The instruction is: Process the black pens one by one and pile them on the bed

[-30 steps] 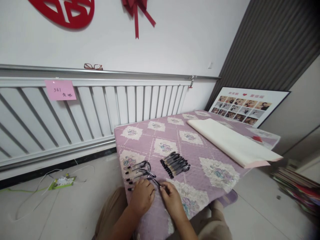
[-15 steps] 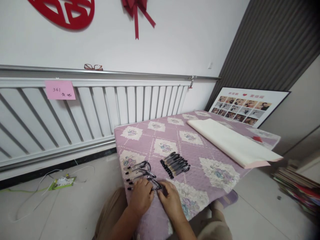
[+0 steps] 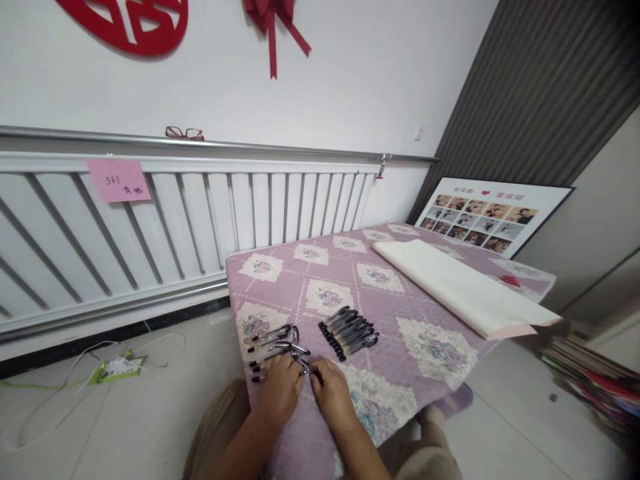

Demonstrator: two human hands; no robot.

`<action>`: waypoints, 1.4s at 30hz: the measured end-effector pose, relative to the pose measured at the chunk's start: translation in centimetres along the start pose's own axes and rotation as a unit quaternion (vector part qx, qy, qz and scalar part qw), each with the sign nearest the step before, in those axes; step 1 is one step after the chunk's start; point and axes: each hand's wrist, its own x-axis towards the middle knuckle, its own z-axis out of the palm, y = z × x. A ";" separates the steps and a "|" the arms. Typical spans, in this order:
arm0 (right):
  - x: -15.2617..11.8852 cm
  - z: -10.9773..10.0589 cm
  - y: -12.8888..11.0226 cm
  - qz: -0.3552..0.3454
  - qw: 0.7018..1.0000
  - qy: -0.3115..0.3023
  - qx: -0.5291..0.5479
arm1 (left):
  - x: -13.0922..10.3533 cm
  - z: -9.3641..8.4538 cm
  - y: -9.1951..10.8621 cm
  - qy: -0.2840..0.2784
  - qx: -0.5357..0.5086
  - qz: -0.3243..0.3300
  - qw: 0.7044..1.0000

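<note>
Several black pens [image 3: 349, 331] lie side by side in a slanted row on the flowered purple tablecloth. Left of them is a looser group of pens [image 3: 271, 333] with their clips or loops pointing right. My left hand [image 3: 281, 387] rests over the lower pens of that group, fingers curled on them; their middle parts are hidden beneath it. Close beside it, my right hand [image 3: 331, 390] has thumb and fingers pinched around a dark pen end [image 3: 317, 377]. The fingertips of both hands nearly meet.
A folded cream sheet [image 3: 450, 283] lies across the right of the table [image 3: 343, 267]. Behind it leans a photo board [image 3: 493, 213]. A white radiator [image 3: 210, 213] stands beyond the left edge. On the floor are a power strip [image 3: 117, 369] and stacked papers [image 3: 595, 373].
My right hand has moved slightly up and left, and its fingers have closed on the pen end. The pens under my left hand have shifted a little.
</note>
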 end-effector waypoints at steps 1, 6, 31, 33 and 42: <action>0.2 0.1 0.0 -0.004 1.000 0.002 0.002 | 0.2 0.0 -0.1 -0.003 0.000 -0.002 1.000; 1.3 0.8 0.3 -0.009 1.000 0.013 0.015 | 1.4 -0.1 -0.7 -0.012 0.001 0.006 1.000; 0.2 -2.6 5.4 0.031 0.986 0.126 -0.105 | 1.9 0.4 -1.0 0.057 0.023 0.007 0.998; 0.2 -2.6 5.3 0.026 0.984 0.107 -0.137 | 1.9 0.4 -1.0 0.056 0.018 0.005 0.998; 0.0 -2.5 4.8 0.061 0.965 0.109 -0.232 | 1.9 0.3 -0.9 0.051 0.020 0.009 0.998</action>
